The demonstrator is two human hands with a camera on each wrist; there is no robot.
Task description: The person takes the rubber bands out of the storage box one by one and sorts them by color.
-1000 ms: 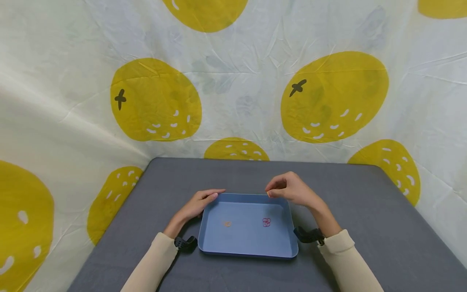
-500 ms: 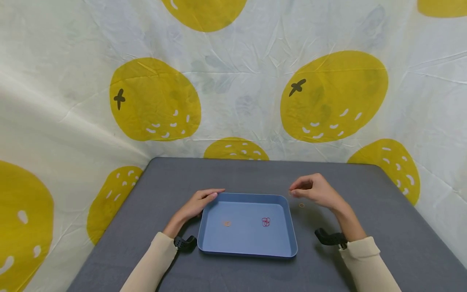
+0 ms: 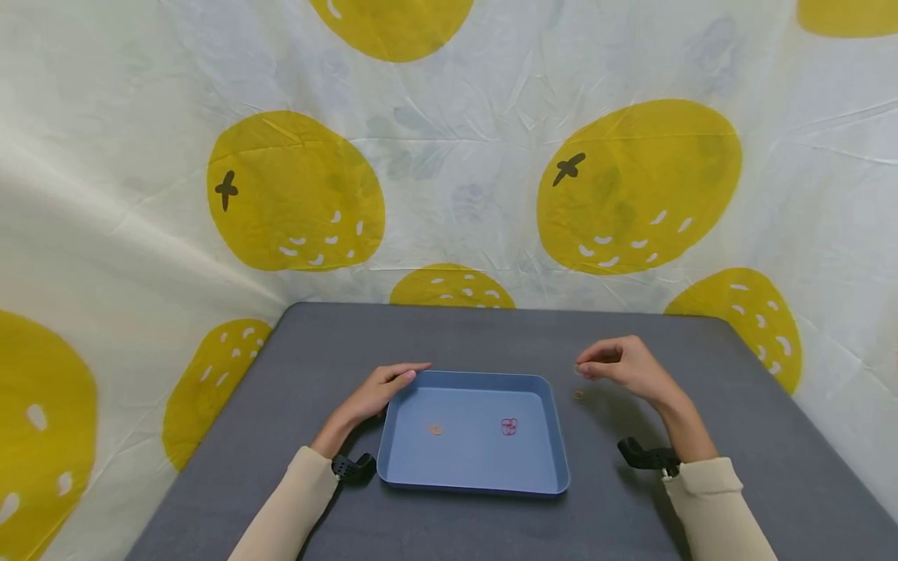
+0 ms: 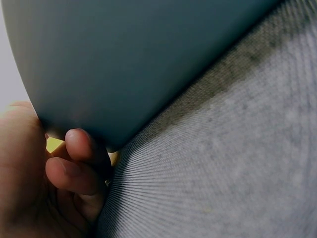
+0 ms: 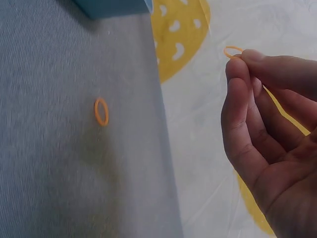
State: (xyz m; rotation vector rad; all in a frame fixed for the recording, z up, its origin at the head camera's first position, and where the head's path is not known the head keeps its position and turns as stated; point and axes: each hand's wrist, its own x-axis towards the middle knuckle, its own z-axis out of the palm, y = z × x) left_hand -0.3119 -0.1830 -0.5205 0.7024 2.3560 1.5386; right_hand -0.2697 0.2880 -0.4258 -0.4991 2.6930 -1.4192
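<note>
A shallow blue tray [image 3: 473, 463] lies on the table. My left hand [image 3: 379, 391] holds its far left corner, with thumb and index finger at the rim; the left wrist view shows curled fingers [image 4: 79, 176] against the tray wall. To the right of the tray, above the table, my right hand [image 3: 626, 366] pinches a small orange rubber band [image 5: 226, 51] between thumb and fingertips. Another orange rubber band [image 5: 101, 111] lies on the table below that hand. Inside the tray are a small orange cluster of bands [image 3: 436, 429] on the left and red bands [image 3: 509, 426] on the right.
The dark grey table [image 3: 484, 530] extends around the tray. Behind it hangs a white cloth [image 3: 456, 179] printed with yellow fruit. Black wrist straps [image 3: 354, 468] sit on both forearms, the right one beside the tray.
My right hand has moved right, from the tray's far right corner to above the table, with the orange rubber band. The loose band on the table came into view. My left hand stays put.
</note>
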